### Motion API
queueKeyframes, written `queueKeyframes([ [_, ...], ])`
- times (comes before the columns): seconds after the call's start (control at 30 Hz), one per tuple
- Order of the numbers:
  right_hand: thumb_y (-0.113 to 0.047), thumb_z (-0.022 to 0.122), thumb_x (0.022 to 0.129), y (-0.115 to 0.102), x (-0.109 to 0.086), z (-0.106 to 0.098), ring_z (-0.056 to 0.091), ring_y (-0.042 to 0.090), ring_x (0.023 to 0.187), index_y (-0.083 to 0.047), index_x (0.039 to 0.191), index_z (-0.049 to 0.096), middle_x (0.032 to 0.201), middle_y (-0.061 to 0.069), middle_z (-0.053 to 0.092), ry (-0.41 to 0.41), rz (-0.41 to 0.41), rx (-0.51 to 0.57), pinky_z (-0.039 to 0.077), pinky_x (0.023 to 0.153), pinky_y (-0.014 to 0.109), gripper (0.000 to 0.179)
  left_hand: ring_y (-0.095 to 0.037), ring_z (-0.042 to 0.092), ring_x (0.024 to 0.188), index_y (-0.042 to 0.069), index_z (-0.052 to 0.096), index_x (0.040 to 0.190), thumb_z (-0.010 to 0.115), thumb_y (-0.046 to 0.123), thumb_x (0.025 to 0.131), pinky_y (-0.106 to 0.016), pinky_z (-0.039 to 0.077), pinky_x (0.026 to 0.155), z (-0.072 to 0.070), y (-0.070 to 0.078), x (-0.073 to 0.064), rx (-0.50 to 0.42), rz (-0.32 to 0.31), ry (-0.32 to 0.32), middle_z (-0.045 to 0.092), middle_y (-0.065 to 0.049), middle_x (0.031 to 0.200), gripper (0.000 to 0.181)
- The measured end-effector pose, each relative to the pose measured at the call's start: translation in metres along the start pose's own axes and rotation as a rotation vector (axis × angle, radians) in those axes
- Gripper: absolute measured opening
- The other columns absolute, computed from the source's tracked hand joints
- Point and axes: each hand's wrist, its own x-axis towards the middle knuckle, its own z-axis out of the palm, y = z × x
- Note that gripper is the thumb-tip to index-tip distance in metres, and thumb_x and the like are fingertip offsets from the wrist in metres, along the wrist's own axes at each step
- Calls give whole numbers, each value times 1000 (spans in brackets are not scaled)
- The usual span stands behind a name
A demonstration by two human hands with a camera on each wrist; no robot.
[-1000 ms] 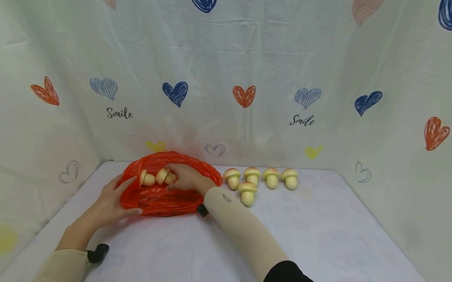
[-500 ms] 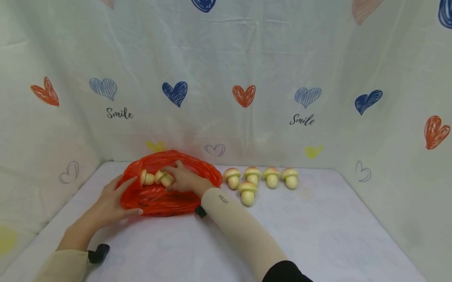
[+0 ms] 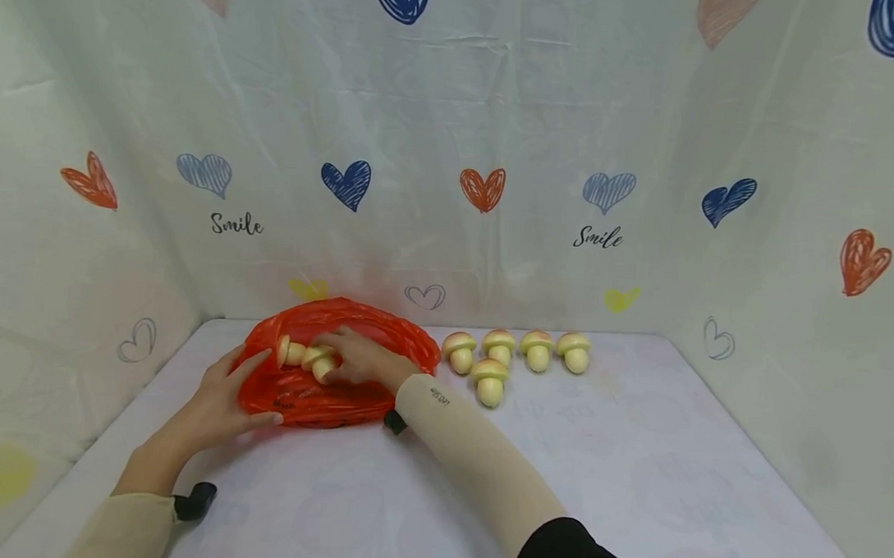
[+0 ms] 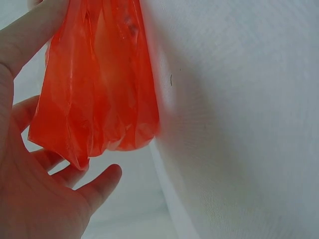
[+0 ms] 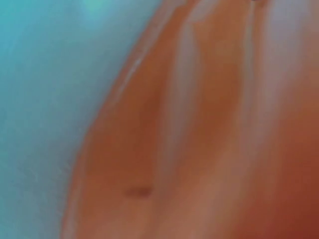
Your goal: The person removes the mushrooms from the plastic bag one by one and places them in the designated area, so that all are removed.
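A red plastic bag (image 3: pixel 339 407) lies with its mouth spread wide at the back left of the table in the head view. Inside its mouth are two pale mushrooms with pinkish caps: one lies on its side (image 3: pixel 292 353), and the other (image 3: pixel 320 363) is between the thumb and fingers of my right hand (image 3: pixel 366 360), which pinches it. My left hand (image 3: pixel 224 398) rests at the bag's left edge, fingers spread. In the left wrist view the bag's side (image 4: pixel 99 84) hangs against those extended fingers. The right wrist view is filled by blurred red plastic (image 5: pixel 199 129).
Just right of the bag several more mushrooms (image 3: pixel 537 352) stand in a row, with one (image 3: pixel 490 383) in front of them. The table (image 3: pixel 633 466) has a white cover. A white curtain (image 3: pixel 423 106) printed with hearts rises behind it and on both sides.
My right hand has shifted slightly left and down inside the bag's mouth, and the mushroom at its fingers has turned so its stem points downward. My left hand has stayed still.
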Motion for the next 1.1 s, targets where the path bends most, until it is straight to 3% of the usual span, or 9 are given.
queueKeyframes([
  [0.23, -32, 71, 87, -5, -3, 0, 47, 7, 102, -36, 133, 44, 130, -7, 41, -13, 12, 48, 45, 89, 23, 54, -57, 17, 128, 6, 28, 148, 82, 44, 70, -76, 29, 91, 0, 2, 0, 1, 3, 6, 12, -34, 148, 102],
  [0.47, -28, 68, 90, -2, -4, 1, 46, 6, 103, -37, 139, 43, 132, -6, 40, -24, -1, 39, 44, 90, 23, 56, -57, 17, 128, 6, 28, 148, 82, 44, 70, -76, 30, 90, -1, 3, -1, 6, 7, 5, 12, -35, 147, 102],
  [1.1, -29, 72, 86, 3, -13, 2, 44, 6, 103, -34, 135, 47, 126, -8, 43, -6, 0, 129, 44, 84, 20, 55, -56, 17, 128, 8, 27, 149, 82, 45, 69, -76, 30, 91, 2, 3, -2, 4, -1, 2, 12, -33, 148, 103],
])
